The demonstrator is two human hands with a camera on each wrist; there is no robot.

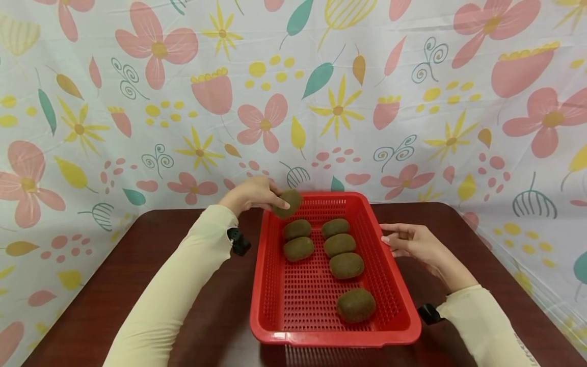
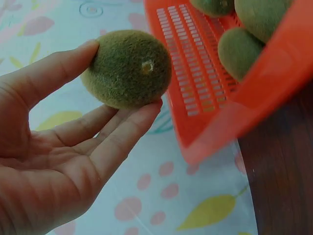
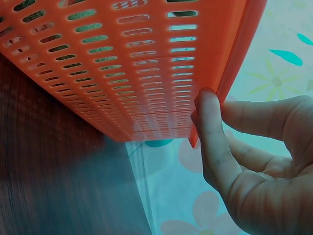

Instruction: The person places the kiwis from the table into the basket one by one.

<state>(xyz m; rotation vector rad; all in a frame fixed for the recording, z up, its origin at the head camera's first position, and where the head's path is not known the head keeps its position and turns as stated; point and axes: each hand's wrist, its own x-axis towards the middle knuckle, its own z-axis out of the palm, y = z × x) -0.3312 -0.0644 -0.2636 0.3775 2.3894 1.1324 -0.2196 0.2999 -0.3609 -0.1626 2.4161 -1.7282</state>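
Observation:
Between thumb and fingertips, my left hand (image 1: pixel 257 194) pinches a brown fuzzy kiwi (image 1: pixel 290 205) above the far left corner of a red plastic basket (image 1: pixel 337 337). In the left wrist view the kiwi (image 2: pixel 128 68) shows its pale stem end, apart from the basket's rim. Inside the basket lie several more kiwis: a pair (image 1: pixel 298 249) at the left, three in a column (image 1: pixel 346 265) at the right, and a single one (image 1: pixel 356 305) near the front. My right hand (image 1: pixel 415 246) grips the basket's right rim, thumb and fingers on either side of it, seen closely in the right wrist view.
The basket rests on a dark brown wooden table (image 1: pixel 215 306), with slotted openings in its walls and floor. A white cloth with printed flowers (image 1: pixel 266 122) hangs behind the table and along both sides. Each wrist wears a small black camera.

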